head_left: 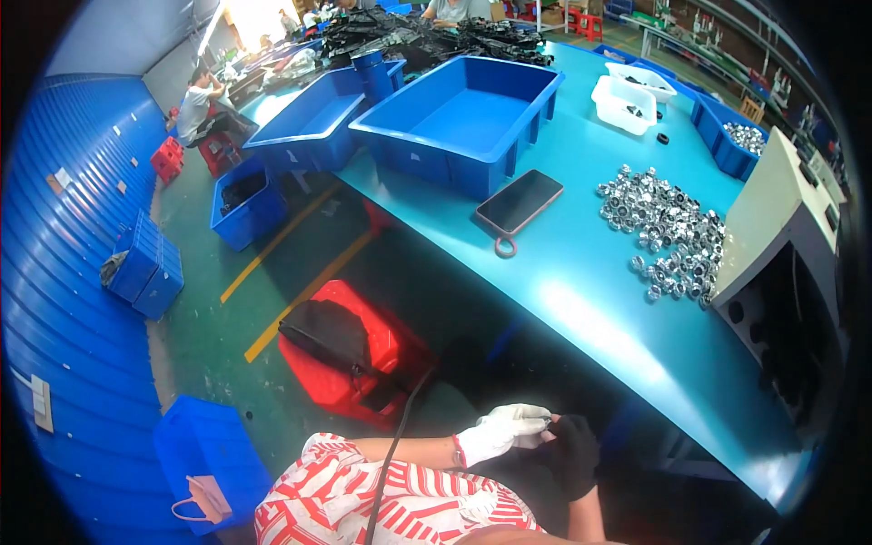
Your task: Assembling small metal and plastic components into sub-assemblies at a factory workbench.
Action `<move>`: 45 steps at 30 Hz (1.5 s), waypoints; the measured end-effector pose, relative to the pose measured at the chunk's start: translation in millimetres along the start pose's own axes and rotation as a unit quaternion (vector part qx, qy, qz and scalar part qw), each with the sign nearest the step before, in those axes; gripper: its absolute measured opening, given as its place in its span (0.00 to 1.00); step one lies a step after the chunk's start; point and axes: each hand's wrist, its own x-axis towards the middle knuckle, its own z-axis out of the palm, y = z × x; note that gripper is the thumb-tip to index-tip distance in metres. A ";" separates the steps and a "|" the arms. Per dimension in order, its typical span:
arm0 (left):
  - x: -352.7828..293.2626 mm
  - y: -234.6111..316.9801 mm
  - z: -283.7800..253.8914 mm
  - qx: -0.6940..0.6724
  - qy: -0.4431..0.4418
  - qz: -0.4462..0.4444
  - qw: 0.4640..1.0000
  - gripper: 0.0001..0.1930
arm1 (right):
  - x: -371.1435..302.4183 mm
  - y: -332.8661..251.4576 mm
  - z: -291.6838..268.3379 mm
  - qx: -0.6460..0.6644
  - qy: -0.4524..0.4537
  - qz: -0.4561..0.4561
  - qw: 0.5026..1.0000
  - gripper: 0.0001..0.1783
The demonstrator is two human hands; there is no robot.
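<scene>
My left hand (pixel 502 431), in a white glove, is held in front of my body, below the table's near edge. Its fingers are closed and meet those of my right hand (pixel 576 456), which wears a black glove with bare fingertips showing. Between the fingertips there may be a small dark piece, too small to make out. On the blue-green tabletop (pixel 581 245), up and to the right of my hands, lies a loose pile of shiny silver ring-shaped metal parts (pixel 668 227).
A phone (pixel 520 202) with a ring strap lies near the table edge, beside a large blue bin (pixel 463 113). White trays (pixel 624 104) stand farther back; a beige machine (pixel 772 213) is at right. A red stool (pixel 341 341) holding a black bag stands left of the table.
</scene>
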 end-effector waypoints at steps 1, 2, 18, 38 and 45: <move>-0.1 -3.3 -0.7 0.023 -0.001 -0.005 1.000 0.14 | -7.0 2.8 6.3 0.004 0.018 0.029 0.999 0.14; -2.3 -6.3 -0.8 0.026 0.001 -0.008 1.000 0.14 | -9.5 0.7 5.1 0.010 0.006 0.042 0.999 0.15; -15.8 -15.4 16.4 0.357 0.073 0.087 0.927 0.25 | -35.8 0.6 28.4 0.223 0.119 0.077 0.964 0.16; -26.8 -2.9 20.2 0.694 0.076 0.062 0.713 0.19 | -57.3 31.1 54.1 0.163 -0.068 0.128 0.976 0.13; -32.5 -0.2 41.7 0.747 0.097 0.058 0.655 0.16 | -54.1 31.4 51.6 0.182 -0.086 0.092 0.975 0.12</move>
